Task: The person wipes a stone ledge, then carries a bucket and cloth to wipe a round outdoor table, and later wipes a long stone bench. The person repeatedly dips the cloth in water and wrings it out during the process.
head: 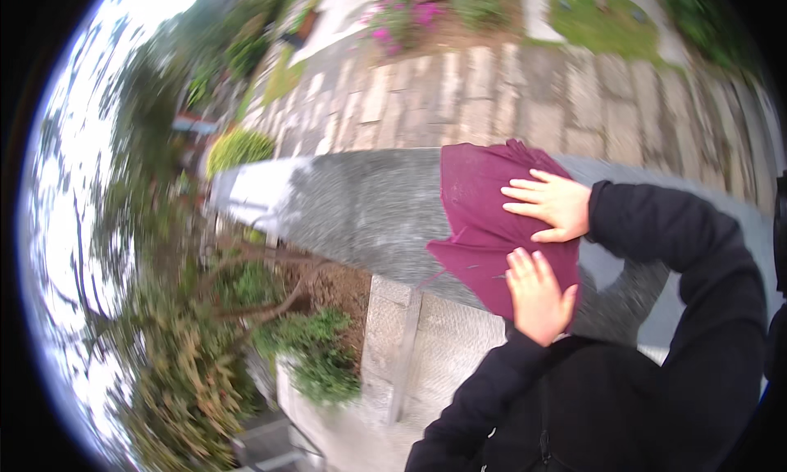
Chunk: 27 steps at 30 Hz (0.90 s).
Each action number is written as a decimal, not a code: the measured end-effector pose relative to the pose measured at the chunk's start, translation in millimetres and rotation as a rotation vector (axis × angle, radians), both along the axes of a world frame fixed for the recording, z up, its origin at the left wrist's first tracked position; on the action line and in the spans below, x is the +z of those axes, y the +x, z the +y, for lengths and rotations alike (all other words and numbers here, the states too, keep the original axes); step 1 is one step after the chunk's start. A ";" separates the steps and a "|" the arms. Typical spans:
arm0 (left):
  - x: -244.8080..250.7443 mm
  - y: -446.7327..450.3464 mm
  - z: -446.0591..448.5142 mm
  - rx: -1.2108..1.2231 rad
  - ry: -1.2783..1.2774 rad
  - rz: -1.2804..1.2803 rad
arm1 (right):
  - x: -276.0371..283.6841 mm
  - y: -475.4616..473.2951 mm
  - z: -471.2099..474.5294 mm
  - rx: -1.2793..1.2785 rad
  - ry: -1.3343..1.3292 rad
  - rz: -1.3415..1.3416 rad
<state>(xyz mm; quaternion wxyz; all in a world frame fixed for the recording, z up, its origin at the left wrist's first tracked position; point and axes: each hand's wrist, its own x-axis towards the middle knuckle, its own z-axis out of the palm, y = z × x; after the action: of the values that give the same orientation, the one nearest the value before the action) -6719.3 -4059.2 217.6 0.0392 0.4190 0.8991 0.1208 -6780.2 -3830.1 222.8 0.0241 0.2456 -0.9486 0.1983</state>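
Observation:
A maroon cloth garment (476, 192) lies spread over a long grey polished stone slab (381, 208), with creases and a bunched far edge. My right hand (547, 204) rests palm down on its upper part, fingers spread and pointing left. Below it, my left hand (541, 297) lies flat near the cloth's lower edge, fingers pointing up and thumb out to the right. Neither hand grips the fabric. A thin maroon strand hangs off the cloth's lower left corner. The garment's exact kind cannot be told. Both hands come out of black sleeves.
Beyond the slab runs stone block paving (479, 103) with pink flowers (424, 11) behind. A rounded yellow-green shrub (240, 151) stands off the slab's left end. Nearer, at lower left, are a leafy plant (323, 355), a stone ledge (387, 312) and trees. The surroundings are motion-blurred.

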 end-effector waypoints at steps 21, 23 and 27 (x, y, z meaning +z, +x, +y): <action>-3.9 305.4 228.0 -1.188 0.126 -0.364 | 32.9 595.8 164.8 -1.170 0.231 -0.447; -3.7 278.3 227.7 -1.129 0.224 -0.477 | 24.1 564.8 165.4 -1.203 0.275 -0.428; 6.6 180.4 185.5 -0.959 0.174 -0.267 | 3.1 448.1 164.9 -0.966 0.229 -0.198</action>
<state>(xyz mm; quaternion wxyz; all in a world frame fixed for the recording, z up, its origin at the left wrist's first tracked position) -6538.9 -3873.7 224.2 0.1699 0.7675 0.5789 0.2164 -6332.1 -3665.2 226.0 -0.0039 -0.2401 -0.9673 0.0814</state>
